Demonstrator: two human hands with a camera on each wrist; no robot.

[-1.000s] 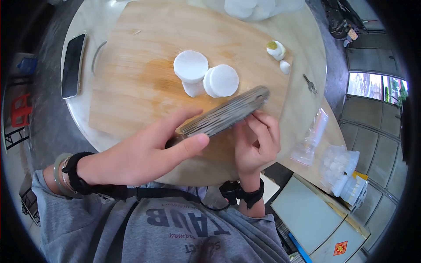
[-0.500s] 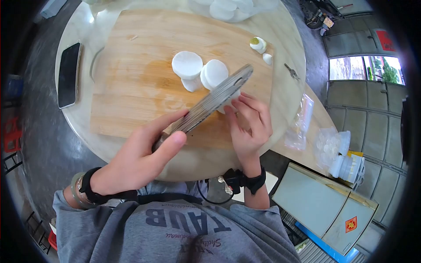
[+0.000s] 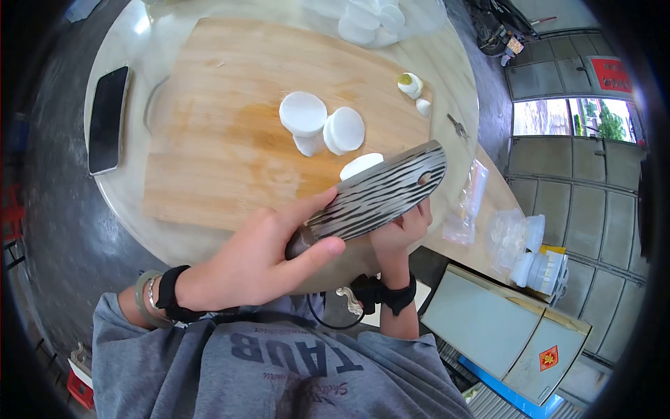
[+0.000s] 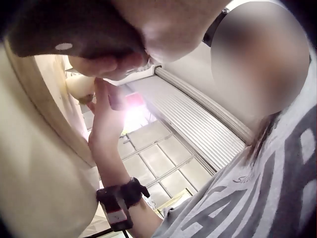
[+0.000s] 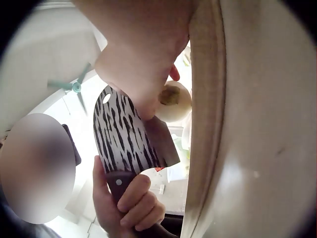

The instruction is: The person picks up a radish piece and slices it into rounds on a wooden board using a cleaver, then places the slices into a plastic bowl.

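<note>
My left hand [image 3: 262, 251] grips a cleaver [image 3: 387, 188] by its dark handle. The blade has black wavy stripes and a hole near its far corner, and it slants broad side up over the front right of the cutting board [image 3: 202, 140]. Behind the blade, my right hand [image 3: 401, 234] is partly hidden. In the right wrist view its fingers hold a white radish piece [image 5: 177, 101] with a greenish-brown end, close to the cleaver. The pale face of this radish shows past the blade in the head view. Round white radish slices [image 3: 303, 112] lie in two overlapping groups farther back.
A radish end [image 3: 410, 85] and a small white bit [image 3: 423, 107] lie at the board's right corner. A key [image 3: 457, 126] is beside it. A phone [image 3: 109, 119] lies at the left. Clear plastic bags [image 3: 464, 206] sit at the right; a bag of white slices [image 3: 370, 21] is at the back.
The cleaver has turned from nearly edge-up to showing its striped broad side, and has shifted right with my left hand. My right hand has become more hidden behind the blade. The head view has shifted slightly.
</note>
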